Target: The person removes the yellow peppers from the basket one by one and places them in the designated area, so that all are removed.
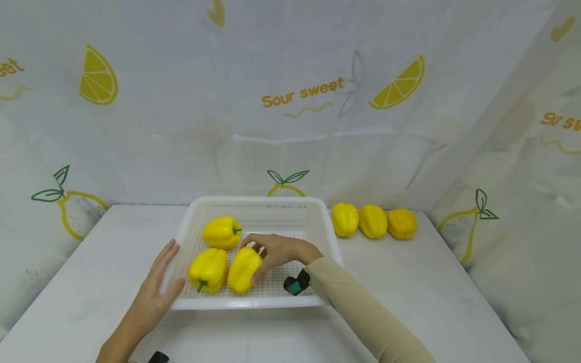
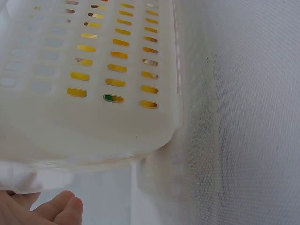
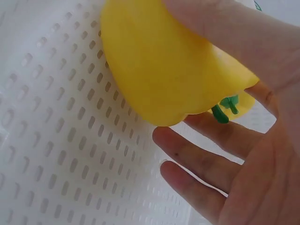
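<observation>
A white perforated basket (image 1: 254, 303) sits on the table with three yellow bell peppers inside. My right hand (image 1: 283, 250) reaches in and grips the rightmost bell pepper (image 1: 242, 272) between thumb and fingers. From the right wrist view, this bell pepper (image 3: 154, 65) has its green stem toward the palm, and some fingers are spread below it. A bell pepper (image 1: 221, 232) lies behind and another bell pepper (image 1: 209, 267) to the left, stem forward. My left hand (image 1: 156, 287) rests with extended fingers at the basket's left rim.
Three more yellow bell peppers stand in a row right of the basket: a near one (image 1: 344, 220), a middle one (image 1: 373, 222) and a far-right one (image 1: 402, 224). Behind the white table (image 1: 91, 297) hangs a lemon-print curtain (image 1: 181, 101).
</observation>
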Available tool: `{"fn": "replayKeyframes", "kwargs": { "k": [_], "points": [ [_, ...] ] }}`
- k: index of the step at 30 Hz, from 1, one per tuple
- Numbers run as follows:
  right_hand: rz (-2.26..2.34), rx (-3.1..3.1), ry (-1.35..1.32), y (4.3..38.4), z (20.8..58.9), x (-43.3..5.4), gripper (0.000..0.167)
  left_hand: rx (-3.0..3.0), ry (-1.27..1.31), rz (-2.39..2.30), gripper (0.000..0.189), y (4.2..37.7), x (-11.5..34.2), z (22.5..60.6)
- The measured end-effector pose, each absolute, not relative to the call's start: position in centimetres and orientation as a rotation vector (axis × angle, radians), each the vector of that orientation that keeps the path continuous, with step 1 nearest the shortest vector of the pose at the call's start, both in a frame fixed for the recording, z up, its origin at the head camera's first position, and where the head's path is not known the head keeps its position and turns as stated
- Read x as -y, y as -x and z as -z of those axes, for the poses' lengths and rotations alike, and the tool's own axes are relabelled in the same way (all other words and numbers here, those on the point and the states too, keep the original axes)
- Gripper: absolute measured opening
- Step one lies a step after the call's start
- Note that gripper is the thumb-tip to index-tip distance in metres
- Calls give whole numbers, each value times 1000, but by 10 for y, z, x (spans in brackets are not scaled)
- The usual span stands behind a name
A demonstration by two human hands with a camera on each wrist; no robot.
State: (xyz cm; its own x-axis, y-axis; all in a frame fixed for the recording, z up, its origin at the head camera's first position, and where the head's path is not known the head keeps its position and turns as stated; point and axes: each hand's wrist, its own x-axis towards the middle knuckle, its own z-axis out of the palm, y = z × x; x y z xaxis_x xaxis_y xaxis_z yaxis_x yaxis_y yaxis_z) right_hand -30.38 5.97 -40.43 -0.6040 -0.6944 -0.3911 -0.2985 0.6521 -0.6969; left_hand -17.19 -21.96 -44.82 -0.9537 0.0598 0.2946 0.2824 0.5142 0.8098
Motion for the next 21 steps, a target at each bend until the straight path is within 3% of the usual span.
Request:
{"fn": "replayKeyframes", "kwargs": {
  "k": [21],
  "points": [
    [800,-2404,811,305,403,-59,84,2540,266,1425,69,173,219,447]
  ]
}}
